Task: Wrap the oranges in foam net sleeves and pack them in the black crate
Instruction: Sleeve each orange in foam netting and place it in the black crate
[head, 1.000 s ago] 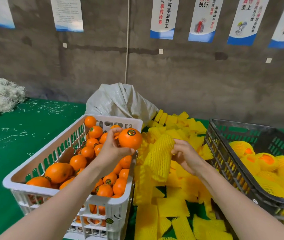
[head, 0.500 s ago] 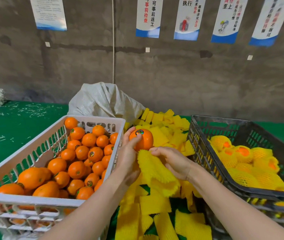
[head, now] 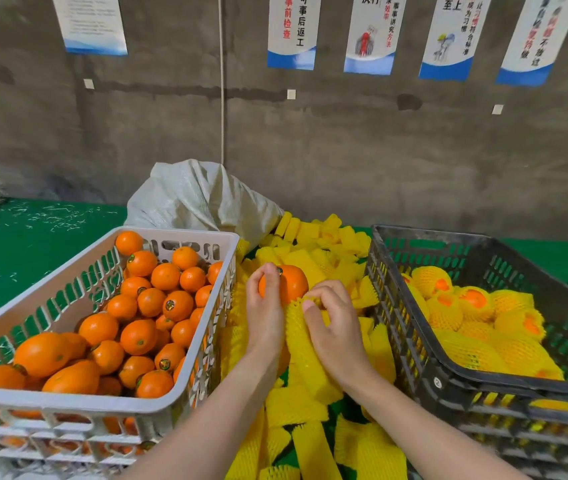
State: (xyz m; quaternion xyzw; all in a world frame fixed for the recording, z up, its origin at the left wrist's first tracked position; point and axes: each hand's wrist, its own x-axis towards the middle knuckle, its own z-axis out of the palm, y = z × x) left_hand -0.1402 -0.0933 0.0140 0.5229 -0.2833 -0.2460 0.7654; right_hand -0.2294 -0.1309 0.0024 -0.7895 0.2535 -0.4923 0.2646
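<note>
Between the two crates, seen from the head camera, the left hand [head: 265, 313] grips a bare orange [head: 291, 282], fingertips curled over its top, while the right hand [head: 334, 327] pinches the open mouth of a yellow foam net sleeve [head: 305, 344] just below the fruit; orange and sleeve touch at that opening. The step in hand looks to be the sleeving itself: the fruit is not yet inside, so the next move calls for the mouth to be stretched wide and drawn over the orange, then a carry to the right. On the left, the white crate [head: 171, 233] holds a heap of unwrapped oranges [head: 137, 334], several with stickers. On the right, the black crate [head: 414, 358] holds wrapped oranges [head: 466, 306] in yellow netting, with room left above them. Spare sleeves [head: 317, 244] lie piled on the green bench [head: 15, 251] between the crates, and a white woven sack [head: 199, 199] sits behind.
</note>
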